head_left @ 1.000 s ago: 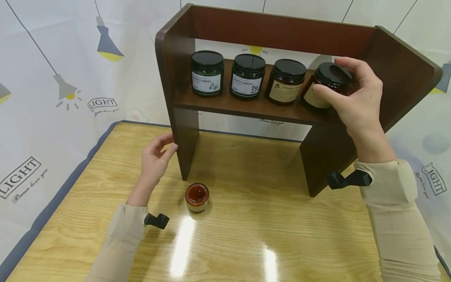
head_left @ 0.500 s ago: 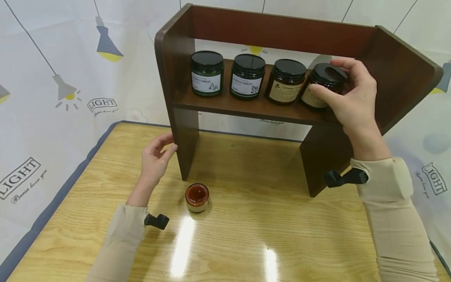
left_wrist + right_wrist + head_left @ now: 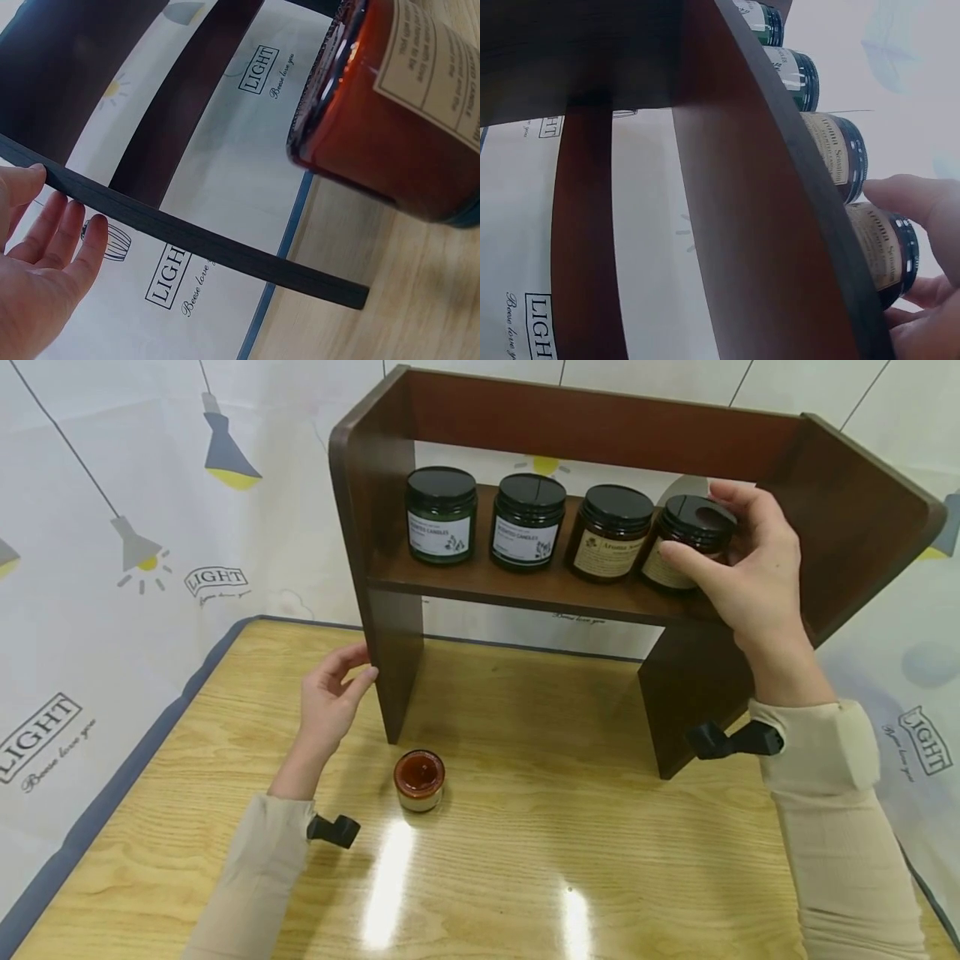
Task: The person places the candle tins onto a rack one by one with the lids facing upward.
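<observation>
My right hand grips a dark amber candle jar with a black lid, thumb at its front and fingers round the far side. That jar stands on the upper board of a dark brown wooden shelf, at the right end of a row. Left of it come an amber jar with a tan label and two green candle jars with white labels. Against the shelf's left side panel, my left hand holds with thumb on the front edge and fingers along the outer face.
A small open amber glass candle stands on the wooden table, in front of the shelf's left leg. It looms large in the left wrist view. Behind the table hangs a white printed backdrop. The shelf's right panel rises beside my right hand.
My right hand has shifted the rightmost jar slightly left, nearer the neighbouring amber jar, and the fingers have loosened a little at its lid. The left hand has stayed at the shelf panel.
</observation>
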A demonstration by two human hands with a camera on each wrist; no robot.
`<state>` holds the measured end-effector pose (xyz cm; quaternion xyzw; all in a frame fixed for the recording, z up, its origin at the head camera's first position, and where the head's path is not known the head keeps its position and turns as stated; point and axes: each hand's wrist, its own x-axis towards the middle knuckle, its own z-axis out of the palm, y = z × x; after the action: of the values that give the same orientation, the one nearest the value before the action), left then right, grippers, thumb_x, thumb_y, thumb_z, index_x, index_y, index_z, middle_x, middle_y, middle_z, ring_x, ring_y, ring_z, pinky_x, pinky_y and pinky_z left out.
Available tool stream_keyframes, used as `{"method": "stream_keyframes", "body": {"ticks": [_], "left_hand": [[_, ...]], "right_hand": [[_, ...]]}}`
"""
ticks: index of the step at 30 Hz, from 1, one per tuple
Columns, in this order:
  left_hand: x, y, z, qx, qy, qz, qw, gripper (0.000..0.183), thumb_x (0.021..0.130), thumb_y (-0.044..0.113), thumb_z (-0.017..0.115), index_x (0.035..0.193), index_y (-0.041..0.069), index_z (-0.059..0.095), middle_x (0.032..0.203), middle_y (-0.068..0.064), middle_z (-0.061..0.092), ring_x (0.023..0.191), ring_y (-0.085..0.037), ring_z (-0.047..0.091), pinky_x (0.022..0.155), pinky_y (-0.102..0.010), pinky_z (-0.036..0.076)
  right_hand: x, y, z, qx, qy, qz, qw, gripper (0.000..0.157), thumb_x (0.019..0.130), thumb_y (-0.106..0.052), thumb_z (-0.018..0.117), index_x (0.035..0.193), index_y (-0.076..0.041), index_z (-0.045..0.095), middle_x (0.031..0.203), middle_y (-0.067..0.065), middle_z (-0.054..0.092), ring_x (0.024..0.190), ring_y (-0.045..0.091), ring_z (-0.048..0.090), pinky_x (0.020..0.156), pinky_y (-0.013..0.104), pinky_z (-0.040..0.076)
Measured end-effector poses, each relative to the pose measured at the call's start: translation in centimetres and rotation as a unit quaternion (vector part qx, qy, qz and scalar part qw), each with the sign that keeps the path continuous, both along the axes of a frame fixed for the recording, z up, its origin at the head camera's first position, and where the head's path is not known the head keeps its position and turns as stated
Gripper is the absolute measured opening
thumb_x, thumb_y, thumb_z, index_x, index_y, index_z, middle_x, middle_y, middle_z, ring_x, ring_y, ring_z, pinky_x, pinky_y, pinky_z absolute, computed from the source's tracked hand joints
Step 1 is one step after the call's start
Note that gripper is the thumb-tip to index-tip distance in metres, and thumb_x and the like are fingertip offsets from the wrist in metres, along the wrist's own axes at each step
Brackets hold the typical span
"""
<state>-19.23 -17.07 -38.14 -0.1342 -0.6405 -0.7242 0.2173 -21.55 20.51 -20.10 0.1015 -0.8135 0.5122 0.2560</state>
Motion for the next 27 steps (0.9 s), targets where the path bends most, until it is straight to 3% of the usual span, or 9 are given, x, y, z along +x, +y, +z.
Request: {"method": "stream_keyframes", "body": {"ticks": [4, 7, 12, 19, 27], "left_hand": [[0.0, 0.0, 0.0, -0.001, 0.004, 0.001, 1.0000, 0.030, 0.081, -0.020, 0.056, 0.105, -0.004, 0.064, 0.095, 0.008, 0.066, 0.094, -0.010, 0.059, 0.077, -0.020, 0.052], [0.0, 0.0, 0.0, 0.000, 0.004, 0.000, 1.0000, 0.031, 0.081, -0.020, 0.056, 0.104, 0.000, 0.065, 0.095, 0.008, 0.066, 0.093, -0.010, 0.060, 0.077, -0.020, 0.052], [0.0, 0.0, 0.0, 0.003, 0.001, 0.000, 1.0000, 0.033, 0.082, -0.019, 0.056, 0.104, 0.003, 0.066, 0.095, 0.007, 0.066, 0.094, -0.010, 0.059, 0.077, -0.020, 0.052], [0.1, 0.0, 0.0, 0.007, -0.004, 0.002, 1.0000, 0.035, 0.082, -0.020, 0.055, 0.102, 0.007, 0.066, 0.094, 0.007, 0.066, 0.093, -0.010, 0.059, 0.077, -0.020, 0.052], [0.1, 0.0, -0.1, 0.008, -0.003, 0.002, 1.0000, 0.038, 0.081, -0.020, 0.055, 0.101, 0.010, 0.067, 0.094, 0.007, 0.066, 0.093, -0.009, 0.059, 0.078, -0.019, 0.052]], "right_hand": [[0.7, 0.0, 0.0, 0.007, 0.001, -0.022, 1.000, 0.062, 0.076, -0.004, 0.074, 0.131, -0.014, 0.047, 0.122, -0.003, 0.047, 0.109, 0.011, 0.048, 0.092, 0.016, 0.040], [1.3, 0.0, 0.0, -0.012, 0.015, -0.031, 0.999, 0.064, 0.074, -0.002, 0.074, 0.131, -0.013, 0.046, 0.124, -0.002, 0.047, 0.116, 0.013, 0.046, 0.101, 0.022, 0.037], [2.8, -0.2, 0.0, -0.040, 0.050, -0.031, 0.997, 0.063, 0.072, 0.004, 0.074, 0.129, -0.010, 0.049, 0.125, 0.000, 0.048, 0.118, 0.016, 0.045, 0.103, 0.025, 0.037], [4.4, -0.6, -0.4, -0.121, 0.085, 0.017, 0.989, 0.060, 0.069, 0.012, 0.072, 0.123, -0.005, 0.053, 0.121, 0.006, 0.051, 0.119, 0.021, 0.045, 0.104, 0.028, 0.036], [5.4, -1.0, -0.9, -0.152, 0.097, 0.048, 0.982, 0.058, 0.068, 0.015, 0.070, 0.121, -0.002, 0.053, 0.121, 0.008, 0.051, 0.120, 0.025, 0.044, 0.105, 0.029, 0.035]]}}
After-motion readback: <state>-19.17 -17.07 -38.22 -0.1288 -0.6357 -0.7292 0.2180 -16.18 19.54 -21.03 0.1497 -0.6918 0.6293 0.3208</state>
